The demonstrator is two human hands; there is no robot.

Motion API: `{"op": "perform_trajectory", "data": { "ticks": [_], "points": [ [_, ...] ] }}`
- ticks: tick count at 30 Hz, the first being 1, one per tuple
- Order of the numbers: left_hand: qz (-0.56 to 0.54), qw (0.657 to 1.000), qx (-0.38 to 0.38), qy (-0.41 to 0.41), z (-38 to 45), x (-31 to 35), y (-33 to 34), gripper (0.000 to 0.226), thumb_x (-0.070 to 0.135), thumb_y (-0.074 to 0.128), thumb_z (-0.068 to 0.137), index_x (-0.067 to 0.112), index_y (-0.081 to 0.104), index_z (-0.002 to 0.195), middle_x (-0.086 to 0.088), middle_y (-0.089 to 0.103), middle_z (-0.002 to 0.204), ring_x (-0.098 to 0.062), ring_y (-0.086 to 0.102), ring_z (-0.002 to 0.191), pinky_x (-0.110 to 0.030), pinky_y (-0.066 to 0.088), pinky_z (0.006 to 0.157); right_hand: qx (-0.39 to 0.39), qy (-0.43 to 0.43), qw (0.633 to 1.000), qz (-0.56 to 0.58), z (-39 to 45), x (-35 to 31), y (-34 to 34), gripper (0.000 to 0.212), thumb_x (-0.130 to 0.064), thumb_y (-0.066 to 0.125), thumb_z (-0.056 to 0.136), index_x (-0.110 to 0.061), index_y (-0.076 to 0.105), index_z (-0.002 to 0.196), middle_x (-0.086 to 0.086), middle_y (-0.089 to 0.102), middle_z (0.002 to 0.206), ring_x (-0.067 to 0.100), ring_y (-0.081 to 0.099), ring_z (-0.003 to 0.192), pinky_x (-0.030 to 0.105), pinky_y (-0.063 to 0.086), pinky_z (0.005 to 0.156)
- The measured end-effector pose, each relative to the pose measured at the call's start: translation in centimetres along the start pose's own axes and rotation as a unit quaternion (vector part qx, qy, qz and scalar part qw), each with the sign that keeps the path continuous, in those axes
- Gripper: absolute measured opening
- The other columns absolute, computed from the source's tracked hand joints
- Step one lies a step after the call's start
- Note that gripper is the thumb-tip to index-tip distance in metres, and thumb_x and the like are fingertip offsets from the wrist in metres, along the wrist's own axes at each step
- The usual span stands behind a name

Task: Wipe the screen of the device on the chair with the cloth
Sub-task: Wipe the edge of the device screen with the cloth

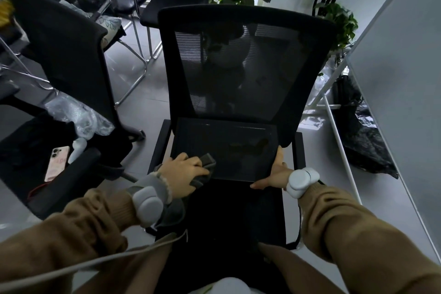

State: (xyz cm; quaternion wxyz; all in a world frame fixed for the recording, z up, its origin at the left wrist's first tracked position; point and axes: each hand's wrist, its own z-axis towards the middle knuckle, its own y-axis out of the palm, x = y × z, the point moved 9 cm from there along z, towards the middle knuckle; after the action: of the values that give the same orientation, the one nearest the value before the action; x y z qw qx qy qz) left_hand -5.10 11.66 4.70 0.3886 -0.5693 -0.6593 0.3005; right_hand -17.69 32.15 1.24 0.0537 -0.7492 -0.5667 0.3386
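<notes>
A dark flat device [229, 145] with a black screen leans against the mesh back of a black office chair [241, 59], its lower edge resting on the seat. My left hand [183, 172] is closed on a dark grey cloth [207, 162] and presses it against the screen's lower left corner. My right hand [274, 172] grips the device's lower right corner, thumb along the bottom edge. Both wrists carry pale grey bands over brown sleeves.
A second black chair [64, 59] stands to the left, with a pink phone [57, 162] and crumpled plastic wrap [78, 114] beside it. More chairs stand behind. Potted plants [338, 19] and a white panel [396, 79] rise on the right, black bags [362, 141] below.
</notes>
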Motion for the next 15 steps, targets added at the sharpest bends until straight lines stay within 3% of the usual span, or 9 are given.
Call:
{"op": "perform_trajectory", "data": {
  "ticks": [9,15],
  "points": [
    [0.022,0.998,0.032,-0.041,4.3,-2.0,-4.7,0.051,0.030,0.050,0.087,0.038,0.038,0.136,0.004,0.035,0.138,-0.027,0.033,0.121,-0.049,0.037,0.096,0.007,-0.001,1.000,-0.009,0.1,-0.2,-0.2,0.147,-0.021,0.088,0.061,-0.028,-0.034,0.142,0.021,0.017,0.152,0.038,0.029,0.139,0.050,0.031,0.114],
    [0.014,0.989,0.080,-0.120,7.4,-3.3,-8.1,0.048,0.024,0.046,0.091,0.036,0.037,0.137,0.002,0.034,0.142,-0.032,0.032,0.124,-0.050,0.036,0.097,0.012,0.005,1.000,-0.025,0.2,-0.3,-0.4,0.146,-0.023,0.088,0.062,-0.025,-0.034,0.142,0.020,0.018,0.153,0.038,0.030,0.139,0.049,0.030,0.114]
  ]
}}
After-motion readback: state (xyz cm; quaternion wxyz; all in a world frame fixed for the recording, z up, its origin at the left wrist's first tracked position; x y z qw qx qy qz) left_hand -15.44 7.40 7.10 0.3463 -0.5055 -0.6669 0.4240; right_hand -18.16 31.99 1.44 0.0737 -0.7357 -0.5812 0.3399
